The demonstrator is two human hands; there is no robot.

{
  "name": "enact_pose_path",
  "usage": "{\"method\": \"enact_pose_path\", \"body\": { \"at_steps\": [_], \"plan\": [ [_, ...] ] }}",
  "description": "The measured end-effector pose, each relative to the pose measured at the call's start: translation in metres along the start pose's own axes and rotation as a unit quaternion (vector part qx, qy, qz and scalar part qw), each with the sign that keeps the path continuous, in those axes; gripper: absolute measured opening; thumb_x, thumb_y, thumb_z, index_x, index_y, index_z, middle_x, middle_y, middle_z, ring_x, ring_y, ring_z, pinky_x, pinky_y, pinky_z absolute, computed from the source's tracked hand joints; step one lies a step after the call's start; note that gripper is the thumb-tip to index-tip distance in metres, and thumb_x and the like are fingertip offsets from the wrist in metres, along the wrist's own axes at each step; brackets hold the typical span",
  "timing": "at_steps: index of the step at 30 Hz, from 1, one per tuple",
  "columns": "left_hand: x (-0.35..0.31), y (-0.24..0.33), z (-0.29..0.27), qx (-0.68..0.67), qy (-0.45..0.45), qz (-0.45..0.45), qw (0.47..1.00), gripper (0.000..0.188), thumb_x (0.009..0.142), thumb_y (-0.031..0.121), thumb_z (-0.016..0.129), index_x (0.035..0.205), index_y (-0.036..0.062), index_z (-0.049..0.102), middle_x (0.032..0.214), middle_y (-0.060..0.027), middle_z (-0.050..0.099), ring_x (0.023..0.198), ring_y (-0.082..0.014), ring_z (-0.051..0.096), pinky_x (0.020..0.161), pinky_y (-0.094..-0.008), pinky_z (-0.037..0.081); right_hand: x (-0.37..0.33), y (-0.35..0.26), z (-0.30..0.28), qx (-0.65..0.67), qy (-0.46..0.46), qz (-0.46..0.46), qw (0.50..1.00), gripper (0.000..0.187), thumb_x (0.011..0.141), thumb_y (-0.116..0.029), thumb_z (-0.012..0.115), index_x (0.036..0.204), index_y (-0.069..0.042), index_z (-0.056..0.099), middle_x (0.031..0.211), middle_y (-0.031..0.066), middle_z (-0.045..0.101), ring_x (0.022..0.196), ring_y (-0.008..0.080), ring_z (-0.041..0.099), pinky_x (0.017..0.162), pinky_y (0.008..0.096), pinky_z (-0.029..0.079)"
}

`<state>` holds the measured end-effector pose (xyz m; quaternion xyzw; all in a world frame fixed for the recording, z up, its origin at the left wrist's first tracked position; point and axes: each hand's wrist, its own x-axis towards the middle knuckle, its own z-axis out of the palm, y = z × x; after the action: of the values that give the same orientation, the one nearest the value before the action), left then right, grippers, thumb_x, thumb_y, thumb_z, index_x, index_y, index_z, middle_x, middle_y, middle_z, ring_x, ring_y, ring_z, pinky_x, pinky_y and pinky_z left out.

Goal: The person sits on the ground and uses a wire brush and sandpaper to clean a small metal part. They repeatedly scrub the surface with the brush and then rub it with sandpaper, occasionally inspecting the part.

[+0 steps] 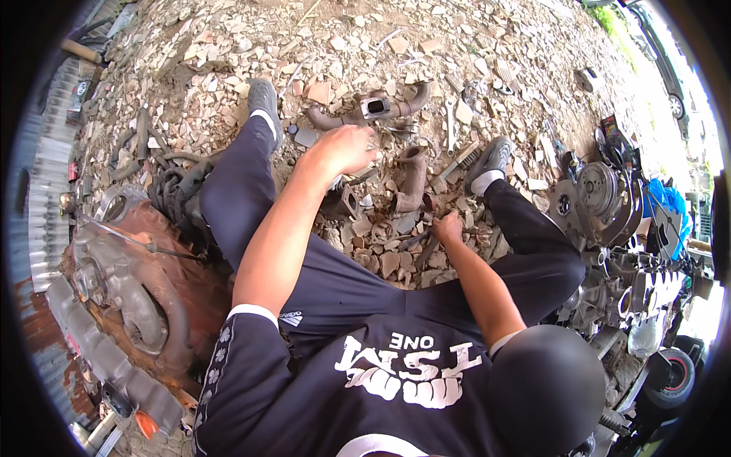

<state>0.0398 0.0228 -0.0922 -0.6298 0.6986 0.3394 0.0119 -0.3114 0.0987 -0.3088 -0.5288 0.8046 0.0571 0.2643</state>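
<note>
My left hand (349, 149) is above the rubble between my legs, fingers curled; what they hold, if anything, is hidden. Just beyond it lies a rusty branched exhaust manifold pipe (411, 107) with a rectangular flange opening. Under the hand, a short flanged pipe piece (340, 206) rests on the stones. Lower down, my right hand (448, 226) is closed beside a dark reddish part; its grip is too small to make out. A rusty bent pipe (412, 180) lies between the two hands. A wire brush (460, 164) and an open-ended wrench (451, 126) lie near my right foot.
Broken stone and tile cover the ground. At left, a large rusty manifold and metal covers (152, 305) sit beside hoses (171, 186) and corrugated sheeting (53, 175). Engine parts with a pulley (598, 189) crowd the right, with a blue plastic bag (659, 206) and a small wheel (674, 377).
</note>
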Motion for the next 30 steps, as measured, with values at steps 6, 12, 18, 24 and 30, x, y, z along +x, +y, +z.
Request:
{"method": "enact_pose_path", "body": {
  "at_steps": [6, 12, 18, 24, 30],
  "plan": [
    [-0.001, 0.008, -0.005, -0.01, -0.011, 0.001, 1.0, 0.061, 0.096, 0.037, 0.066, 0.143, 0.0011, 0.054, 0.134, -0.025, 0.064, 0.126, -0.0365, 0.061, 0.11, -0.0438, 0.047, 0.022, 0.073, 0.079, -0.198, -0.205, 0.042, 0.957, 0.066, 0.084, -0.041, 0.072, 0.134, 0.0, 0.059, 0.131, 0.0226, 0.066, 0.118, 0.0388, 0.066, 0.1, 0.0475, 0.053],
    [-0.01, -0.03, 0.009, -0.022, -0.028, -0.039, 0.999, 0.064, 0.096, 0.039, 0.065, 0.145, 0.0009, 0.052, 0.138, -0.0256, 0.061, 0.128, -0.0371, 0.06, 0.11, -0.0442, 0.047, 0.01, 0.056, 0.097, 0.022, -0.091, 0.25, 0.964, 0.054, 0.091, -0.038, 0.07, 0.129, 0.0, 0.063, 0.115, 0.0149, 0.07, 0.102, 0.0346, 0.069, 0.087, 0.0459, 0.057],
    [0.022, -0.052, 0.023, -0.034, -0.005, -0.091, 0.995, 0.061, 0.096, 0.041, 0.065, 0.142, 0.0036, 0.055, 0.135, -0.0243, 0.063, 0.125, -0.0368, 0.062, 0.107, -0.0479, 0.048, 0.004, 0.011, 0.045, 0.479, -0.051, 0.375, 0.792, 0.029, 0.102, -0.034, 0.056, 0.108, -0.008, 0.068, 0.085, 0.0078, 0.068, 0.071, 0.0262, 0.066, 0.067, 0.0431, 0.055],
    [0.04, -0.094, 0.107, 0.041, 0.092, -0.193, 0.976, 0.055, 0.1, 0.043, 0.057, 0.142, 0.009, 0.055, 0.149, -0.0182, 0.052, 0.136, -0.0392, 0.052, 0.111, -0.0546, 0.044, -0.076, -0.083, -0.049, 0.541, -0.142, 0.276, 0.782, 0.016, 0.107, -0.021, 0.043, 0.112, -0.011, 0.055, 0.087, 0.0036, 0.06, 0.061, 0.0158, 0.047, 0.051, 0.0325, 0.041],
    [0.029, -0.133, 0.156, -0.081, 0.076, -0.181, 0.977, 0.052, 0.103, 0.041, 0.054, 0.142, 0.0065, 0.049, 0.157, -0.0211, 0.035, 0.132, -0.0438, 0.053, 0.11, -0.051, 0.048, -0.182, -0.171, -0.056, 0.345, -0.303, 0.093, 0.884, 0.071, 0.107, -0.021, 0.053, 0.166, -0.018, 0.013, 0.111, 0.0144, 0.064, 0.054, 0.0116, 0.048, 0.043, 0.0284, 0.046]
  ]
}}
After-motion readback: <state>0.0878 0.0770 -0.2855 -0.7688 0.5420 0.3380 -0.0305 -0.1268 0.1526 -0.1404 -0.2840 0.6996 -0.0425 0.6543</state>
